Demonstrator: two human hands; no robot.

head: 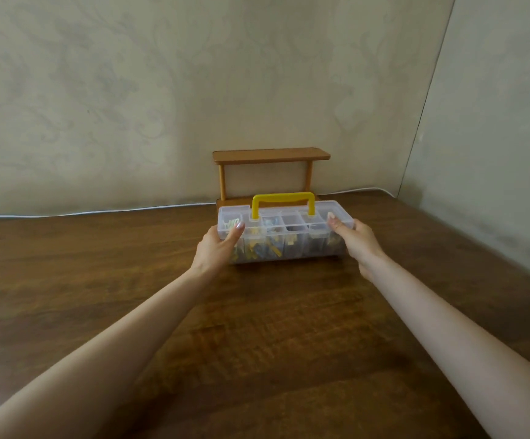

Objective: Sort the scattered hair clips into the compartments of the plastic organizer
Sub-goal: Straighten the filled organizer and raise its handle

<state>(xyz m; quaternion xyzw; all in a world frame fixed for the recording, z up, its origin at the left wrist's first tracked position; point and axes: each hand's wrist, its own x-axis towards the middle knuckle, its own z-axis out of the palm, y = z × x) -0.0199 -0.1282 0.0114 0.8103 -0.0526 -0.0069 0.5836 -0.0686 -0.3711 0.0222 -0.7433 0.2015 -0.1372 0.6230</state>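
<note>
A clear plastic organizer (292, 245) with its lid down and a yellow handle (283, 198) stands on the wooden table. Through its walls I see yellow and blue hair clips (265, 248) in several compartments. My left hand (217, 248) grips the organizer's left end, thumb on the lid. My right hand (357, 239) grips its right end, thumb likewise on top. No loose clips lie on the table.
A small brown wooden shelf (271, 155) stands right behind the organizer against the wall. A white cable (98, 212) runs along the table's (257, 327) far edge. Walls close in at the back and right.
</note>
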